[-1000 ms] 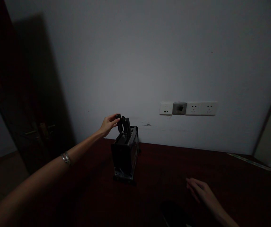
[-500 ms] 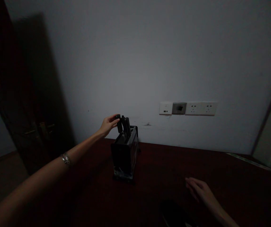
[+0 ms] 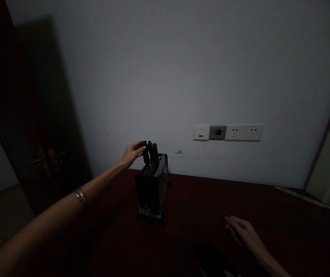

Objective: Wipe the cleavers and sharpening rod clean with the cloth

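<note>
A black knife block [image 3: 150,196] stands upright on the dark red table, near the wall. Several black knife handles [image 3: 155,153] stick up from its top. My left hand [image 3: 131,154] reaches in from the left and pinches the nearest-left knife handle [image 3: 145,153] between thumb and fingers. The blade is not visible, and the handle's lower end is right over the block's top. My right hand [image 3: 244,231] hovers or rests low on the right, fingers loosely stretched and holding nothing; whether it touches the table is too dark to tell.
A dark object [image 3: 212,259], too dim to name, lies at the bottom edge beside my right hand. Wall sockets [image 3: 243,132] sit above the table [image 3: 193,207]. A door with a brass handle [image 3: 53,157] stands at left. A pale strip [image 3: 304,198] lies at the back right.
The pinched knife handle and my left fingers have dropped very slightly toward the block. My right hand is almost unmoved, and the view has shifted a little.
</note>
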